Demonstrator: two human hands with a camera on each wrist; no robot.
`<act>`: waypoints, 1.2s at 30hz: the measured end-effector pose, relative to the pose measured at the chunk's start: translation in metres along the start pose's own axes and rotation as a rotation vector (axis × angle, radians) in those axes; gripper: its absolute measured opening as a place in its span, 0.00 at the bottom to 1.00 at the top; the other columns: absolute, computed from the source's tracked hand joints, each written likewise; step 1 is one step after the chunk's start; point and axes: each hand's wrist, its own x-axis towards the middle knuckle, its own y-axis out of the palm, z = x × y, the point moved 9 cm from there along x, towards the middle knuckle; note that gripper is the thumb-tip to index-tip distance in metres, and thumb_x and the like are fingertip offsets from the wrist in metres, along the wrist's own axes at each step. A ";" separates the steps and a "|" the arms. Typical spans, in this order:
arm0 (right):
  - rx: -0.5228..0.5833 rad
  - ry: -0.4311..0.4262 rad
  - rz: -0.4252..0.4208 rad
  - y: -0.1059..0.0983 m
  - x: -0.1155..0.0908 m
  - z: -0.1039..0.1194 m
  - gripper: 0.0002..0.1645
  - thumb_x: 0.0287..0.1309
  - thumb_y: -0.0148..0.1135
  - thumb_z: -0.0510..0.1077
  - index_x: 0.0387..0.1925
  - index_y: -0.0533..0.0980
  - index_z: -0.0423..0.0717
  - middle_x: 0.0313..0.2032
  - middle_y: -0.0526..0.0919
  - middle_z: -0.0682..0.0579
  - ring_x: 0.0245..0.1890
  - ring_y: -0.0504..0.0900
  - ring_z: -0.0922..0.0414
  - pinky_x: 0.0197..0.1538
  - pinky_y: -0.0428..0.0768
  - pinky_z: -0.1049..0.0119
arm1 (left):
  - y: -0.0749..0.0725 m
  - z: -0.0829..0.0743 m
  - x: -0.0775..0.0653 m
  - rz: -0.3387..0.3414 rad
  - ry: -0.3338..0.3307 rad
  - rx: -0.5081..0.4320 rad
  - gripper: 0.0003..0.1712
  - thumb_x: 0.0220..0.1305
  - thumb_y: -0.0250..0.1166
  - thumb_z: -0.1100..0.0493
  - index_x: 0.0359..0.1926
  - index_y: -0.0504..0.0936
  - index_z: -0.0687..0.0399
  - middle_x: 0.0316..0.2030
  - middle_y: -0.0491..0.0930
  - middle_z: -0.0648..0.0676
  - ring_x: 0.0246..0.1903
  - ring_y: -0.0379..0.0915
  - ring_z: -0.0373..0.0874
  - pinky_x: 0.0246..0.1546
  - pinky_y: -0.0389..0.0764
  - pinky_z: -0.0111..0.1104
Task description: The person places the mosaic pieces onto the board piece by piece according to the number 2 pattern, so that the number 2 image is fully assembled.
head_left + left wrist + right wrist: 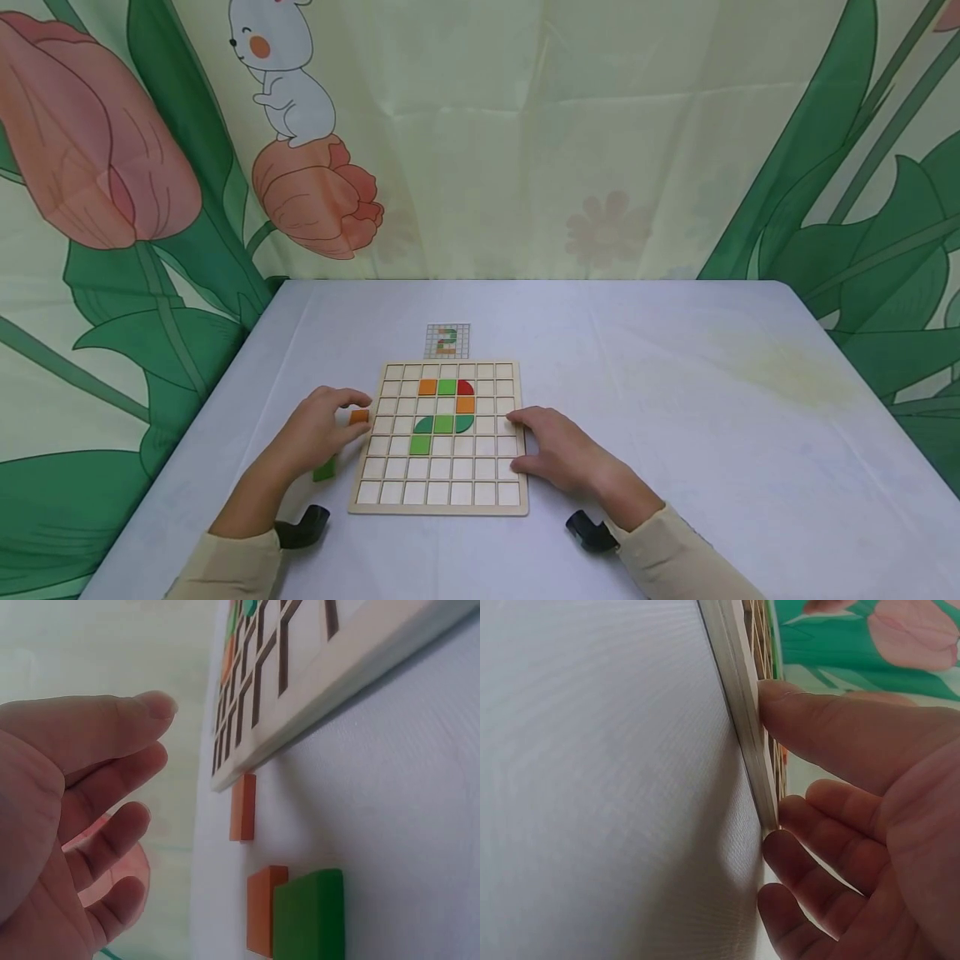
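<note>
A wooden grid board point(438, 510) lies on the table, its cells holding several orange, green and red pieces, some square and some with a rounded corner. My left hand point(318, 429) hovers just off the board's left edge, thumb and fingers apart and loosely bent. From the left wrist view, nothing is between its fingers; an orange block point(243, 808) stands out below the board's edge. Nearer are another orange block point(264, 911) and a green block point(309, 915). My right hand point(566, 454) rests at the board's right edge, its thumb point(802, 720) on the frame and its fingers relaxed.
Behind the board lies a small pattern card point(447, 342) with a coloured figure 2 on a grid. A white cloth covers the table point(675, 400). At the back hangs a printed curtain point(487, 167) with tulips and a white animal.
</note>
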 end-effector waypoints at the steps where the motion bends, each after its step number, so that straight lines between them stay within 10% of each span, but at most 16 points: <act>1: -0.001 0.001 0.001 0.000 0.000 0.000 0.37 0.56 0.73 0.42 0.65 0.71 0.38 0.63 0.74 0.45 0.66 0.69 0.47 0.67 0.67 0.51 | 0.000 0.001 0.000 0.003 -0.008 -0.004 0.20 0.60 0.73 0.60 0.54 0.83 0.58 0.53 0.77 0.62 0.58 0.70 0.61 0.56 0.73 0.57; 10: -0.008 0.001 0.006 0.001 0.000 0.001 0.37 0.56 0.73 0.42 0.65 0.71 0.38 0.63 0.74 0.45 0.66 0.69 0.47 0.67 0.67 0.51 | 0.006 0.021 0.001 0.048 -0.131 -0.052 0.23 0.62 0.72 0.60 0.57 0.80 0.57 0.54 0.72 0.66 0.18 0.74 0.41 0.29 0.77 0.35; 22: 0.000 0.006 0.006 0.000 0.000 0.000 0.37 0.56 0.73 0.42 0.65 0.71 0.37 0.63 0.74 0.44 0.66 0.69 0.46 0.67 0.67 0.50 | 0.012 0.033 0.005 0.041 -0.133 -0.015 0.21 0.61 0.72 0.60 0.55 0.82 0.57 0.52 0.76 0.63 0.48 0.70 0.54 0.43 0.80 0.45; 36: 0.004 -0.001 0.011 0.000 -0.001 0.002 0.37 0.56 0.74 0.42 0.65 0.71 0.37 0.63 0.74 0.44 0.66 0.69 0.46 0.67 0.67 0.50 | 0.013 0.035 0.009 0.057 -0.098 -0.001 0.15 0.61 0.72 0.61 0.48 0.83 0.58 0.46 0.79 0.58 0.50 0.72 0.56 0.48 0.78 0.51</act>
